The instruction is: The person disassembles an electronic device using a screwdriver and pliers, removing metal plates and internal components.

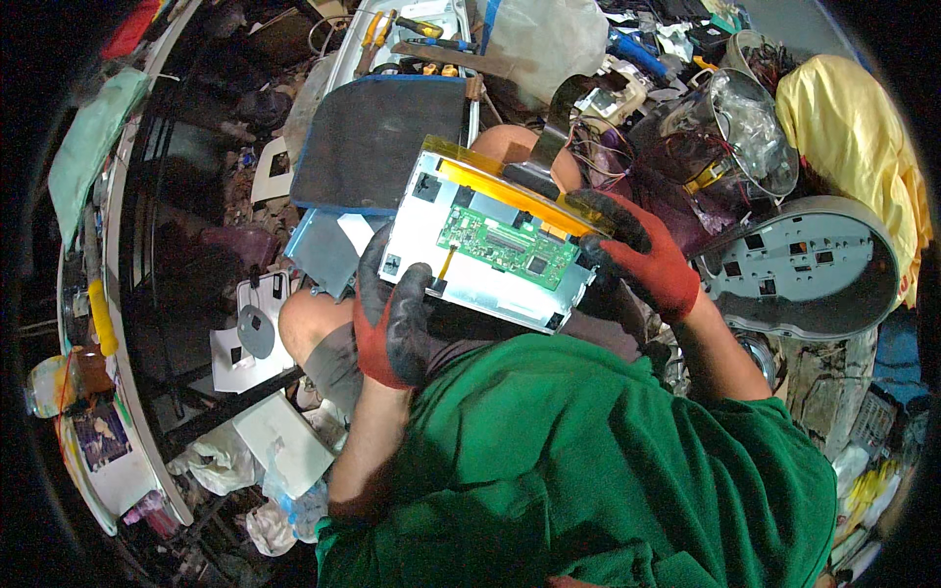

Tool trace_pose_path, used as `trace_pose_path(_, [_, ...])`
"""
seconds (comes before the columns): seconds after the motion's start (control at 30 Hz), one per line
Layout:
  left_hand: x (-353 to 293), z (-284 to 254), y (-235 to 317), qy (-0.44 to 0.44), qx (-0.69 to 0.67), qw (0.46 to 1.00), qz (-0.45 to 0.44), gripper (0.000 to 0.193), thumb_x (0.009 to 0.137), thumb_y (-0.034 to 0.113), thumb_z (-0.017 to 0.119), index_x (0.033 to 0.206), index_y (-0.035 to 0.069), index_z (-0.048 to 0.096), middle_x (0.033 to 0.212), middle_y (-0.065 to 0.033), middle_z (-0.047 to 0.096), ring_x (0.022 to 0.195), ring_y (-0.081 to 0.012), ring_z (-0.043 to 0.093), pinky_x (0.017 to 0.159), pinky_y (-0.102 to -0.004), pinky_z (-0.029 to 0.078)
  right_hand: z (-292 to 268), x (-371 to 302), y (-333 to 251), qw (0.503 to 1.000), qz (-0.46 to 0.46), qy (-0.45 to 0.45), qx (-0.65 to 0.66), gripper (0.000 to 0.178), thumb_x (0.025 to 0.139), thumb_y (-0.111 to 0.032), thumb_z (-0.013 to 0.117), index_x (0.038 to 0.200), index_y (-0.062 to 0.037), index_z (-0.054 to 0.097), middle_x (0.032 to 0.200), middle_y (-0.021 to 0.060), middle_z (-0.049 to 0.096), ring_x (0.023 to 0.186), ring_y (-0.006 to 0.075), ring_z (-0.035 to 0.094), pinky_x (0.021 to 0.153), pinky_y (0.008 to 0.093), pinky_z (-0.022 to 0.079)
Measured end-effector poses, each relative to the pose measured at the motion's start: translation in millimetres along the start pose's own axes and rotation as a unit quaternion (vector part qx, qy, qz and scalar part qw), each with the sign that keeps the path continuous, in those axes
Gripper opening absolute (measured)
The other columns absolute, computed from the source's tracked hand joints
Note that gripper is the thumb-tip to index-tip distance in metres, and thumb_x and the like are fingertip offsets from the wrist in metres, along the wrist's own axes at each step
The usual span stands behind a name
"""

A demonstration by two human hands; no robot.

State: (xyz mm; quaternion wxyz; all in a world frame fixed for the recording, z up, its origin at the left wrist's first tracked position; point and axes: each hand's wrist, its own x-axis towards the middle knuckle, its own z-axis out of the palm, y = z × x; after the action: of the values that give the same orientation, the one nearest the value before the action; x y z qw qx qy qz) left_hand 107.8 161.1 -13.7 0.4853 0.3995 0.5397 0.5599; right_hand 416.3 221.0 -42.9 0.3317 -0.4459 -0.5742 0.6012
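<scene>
Both sets of fingers clasp display panel [480,282], green circuit board [510,247] facing up, above lap: gloved left hand [394,328] at lower left edge, gloved right hand [655,257] at right end, some fingertips hidden. Panel underside unseen. Beyond, clear bucket [791,167] holding crumpled plastic [753,132]; grey oval shell [828,260] with dark squares, holes or pads unclear. White tray [446,14], cut off at top, carries orange-handled tools [372,29]. Far-left jar [47,384]: contents hard to make out.

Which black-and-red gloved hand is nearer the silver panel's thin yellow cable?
Left hand, thumb beside the cable; the right hand grips the panel's opposite end.
</scene>
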Motion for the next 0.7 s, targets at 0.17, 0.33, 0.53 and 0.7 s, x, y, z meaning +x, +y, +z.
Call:
trace_pose_path(0.17, [9,3,-19,-0.058,0.065,0.996,0.033,0.051,0.096,0.006,0.057,0.143,-0.003,0.040,0.127,-0.0151,0.057,0.110,-0.0200,0.057,0.095,-0.0335,0.047,-2,-7,2,0.970,-0.040,0.085,-0.224,0.065,0.085,-0.028,0.074,0.139,-0.0020,0.050,0.130,0.0197,0.060,0.118,0.0307,0.060,0.102,0.0403,0.046])
trace_pose_path(0.33, [14,5,-28,-0.081,0.094,0.991,0.054,0.039,0.097,0.000,0.052,0.136,0.005,0.052,0.135,-0.0197,0.052,0.115,-0.0267,0.058,0.095,-0.0373,0.050,-3,-2,4,0.936,-0.127,0.142,-0.296,0.071,0.079,-0.031,0.077,0.139,-0.0040,0.050,0.130,0.0245,0.055,0.119,0.0416,0.057,0.102,0.0446,0.046])
trace_pose_path(0.53, [10,13,-18,-0.098,-0.013,0.995,-0.026,0.055,0.097,0.010,0.055,0.147,0.003,0.034,0.137,-0.0184,0.051,0.120,-0.0277,0.056,0.101,-0.0421,0.050,29,9,-9,0.904,-0.205,0.127,-0.353,0.072,0.074,-0.029,0.079,0.136,-0.0043,0.052,0.127,0.0261,0.055,0.114,0.0441,0.058,0.099,0.0471,0.048])
trace_pose_path(0.7, [12,15,-14,-0.045,-0.143,0.976,-0.156,0.053,0.099,0.015,0.057,0.146,0.001,0.037,0.136,-0.0150,0.052,0.120,-0.0250,0.056,0.101,-0.0369,0.048,45,19,-3,0.907,-0.191,0.119,-0.355,0.064,0.074,-0.027,0.077,0.129,0.0001,0.056,0.122,0.0267,0.056,0.109,0.0441,0.059,0.095,0.0473,0.049])
